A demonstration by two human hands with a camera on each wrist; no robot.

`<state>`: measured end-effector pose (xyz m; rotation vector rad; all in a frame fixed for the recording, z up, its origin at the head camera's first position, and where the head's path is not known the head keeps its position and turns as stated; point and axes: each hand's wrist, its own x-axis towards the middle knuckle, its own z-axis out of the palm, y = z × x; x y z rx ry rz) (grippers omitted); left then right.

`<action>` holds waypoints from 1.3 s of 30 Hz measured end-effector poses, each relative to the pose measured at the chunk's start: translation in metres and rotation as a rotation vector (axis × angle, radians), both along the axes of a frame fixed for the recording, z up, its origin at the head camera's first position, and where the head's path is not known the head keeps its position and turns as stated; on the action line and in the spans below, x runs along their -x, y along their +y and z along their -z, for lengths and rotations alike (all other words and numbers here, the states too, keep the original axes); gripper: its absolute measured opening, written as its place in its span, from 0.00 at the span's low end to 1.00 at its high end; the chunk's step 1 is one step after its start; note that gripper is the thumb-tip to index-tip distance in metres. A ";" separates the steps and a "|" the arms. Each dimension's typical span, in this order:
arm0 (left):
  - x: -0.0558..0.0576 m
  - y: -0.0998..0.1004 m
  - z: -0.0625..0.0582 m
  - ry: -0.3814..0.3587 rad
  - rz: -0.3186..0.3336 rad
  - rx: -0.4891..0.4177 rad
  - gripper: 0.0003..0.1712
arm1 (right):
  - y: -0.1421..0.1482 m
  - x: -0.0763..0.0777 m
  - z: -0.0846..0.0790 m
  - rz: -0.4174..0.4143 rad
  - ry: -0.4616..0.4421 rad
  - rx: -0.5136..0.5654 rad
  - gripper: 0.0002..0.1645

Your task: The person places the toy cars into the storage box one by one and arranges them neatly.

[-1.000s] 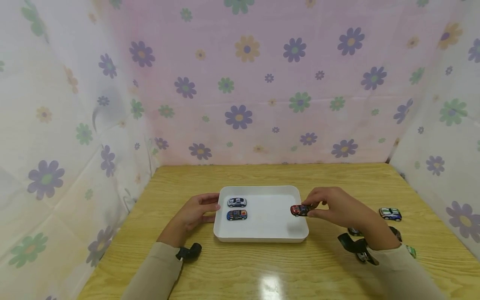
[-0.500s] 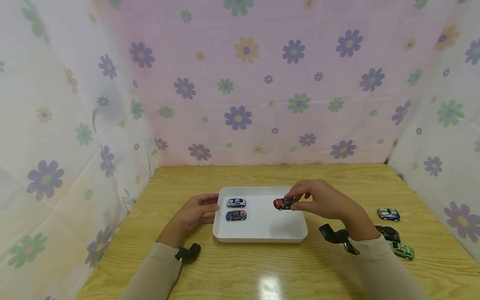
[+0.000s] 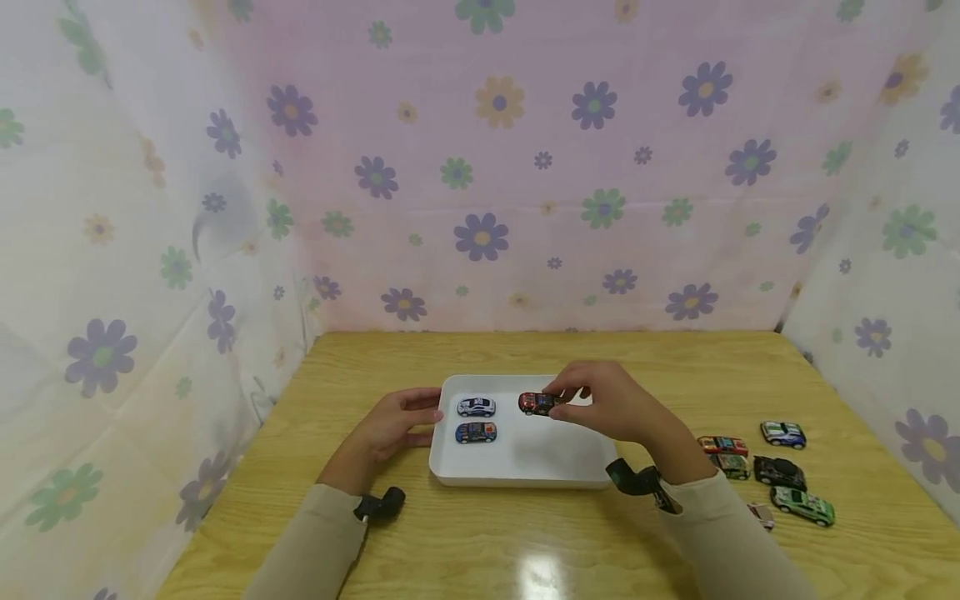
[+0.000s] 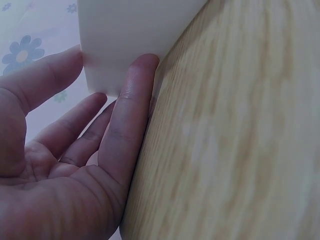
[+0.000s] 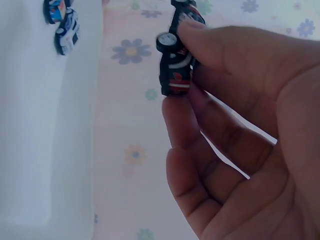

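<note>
My right hand (image 3: 604, 402) pinches a red and black toy car (image 3: 536, 404) between thumb and fingers, over the right half of a white tray (image 3: 525, 482). In the right wrist view the toy car (image 5: 176, 65) shows its dark end and a wheel, with the thumb lying along its side. My left hand (image 3: 386, 429) rests at the tray's left end. Its fingers (image 4: 125, 110) are fairly straight against the outer wall in the left wrist view. Inside the tray, on the left, a white toy car (image 3: 476, 407) sits behind a blue and orange toy car (image 3: 476, 432).
Several more toy cars stand on the wooden table (image 3: 465, 542) at the right, among them a green car (image 3: 802, 506), a black car (image 3: 780, 472) and a white-green car (image 3: 783, 434). My right sleeve (image 3: 731, 533) partly covers one. A flowered cloth (image 3: 525, 275) encloses the back and sides.
My right hand has carried the red and black toy car leftward from the tray's right edge to over its inside. The left hand keeps its place at the tray's left end.
</note>
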<state>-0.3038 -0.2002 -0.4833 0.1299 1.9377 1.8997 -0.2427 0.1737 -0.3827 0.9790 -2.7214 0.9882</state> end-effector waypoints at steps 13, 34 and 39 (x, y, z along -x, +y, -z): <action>0.000 0.000 0.001 -0.010 0.003 0.003 0.35 | -0.035 -0.006 0.021 0.089 -0.085 0.028 0.14; -0.001 0.000 -0.001 0.001 0.002 0.015 0.33 | -0.076 -0.014 0.054 0.077 -0.137 0.101 0.13; 0.000 -0.001 -0.001 0.002 0.010 0.011 0.33 | -0.083 -0.015 0.060 0.070 -0.150 0.111 0.14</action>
